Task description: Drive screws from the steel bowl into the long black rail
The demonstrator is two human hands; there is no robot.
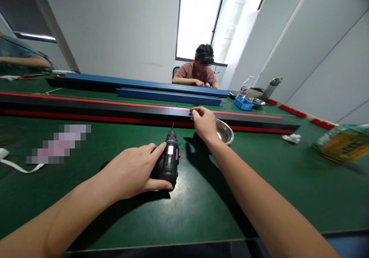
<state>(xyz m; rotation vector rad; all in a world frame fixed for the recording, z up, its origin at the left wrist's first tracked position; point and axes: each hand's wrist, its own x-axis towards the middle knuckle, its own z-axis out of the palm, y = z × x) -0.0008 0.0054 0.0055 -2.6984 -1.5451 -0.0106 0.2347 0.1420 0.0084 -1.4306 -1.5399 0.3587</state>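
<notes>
My left hand [138, 167] is wrapped round a black cordless drill [170, 162], which lies on its side on the green table. The drill's thin bit points away from me, close to the near edge of a long black and red bar [138, 114]. My right hand [203, 121] is at the bar, thumb and fingers pinched together over its top. Whatever sits between those fingertips is too small to make out. Just behind my right wrist stands a shiny metal bowl [226, 133], partly covered by the hand; its contents are hidden.
Beyond the bar lie blue bars [170, 95]. A blue basket [243, 104], a bottle [246, 86] and another metal bowl [256, 102] stand back right. Crumpled tissue [291, 138] and a yellow-green bag [343, 144] lie to the right. A person [193, 73] sits opposite; another is far left.
</notes>
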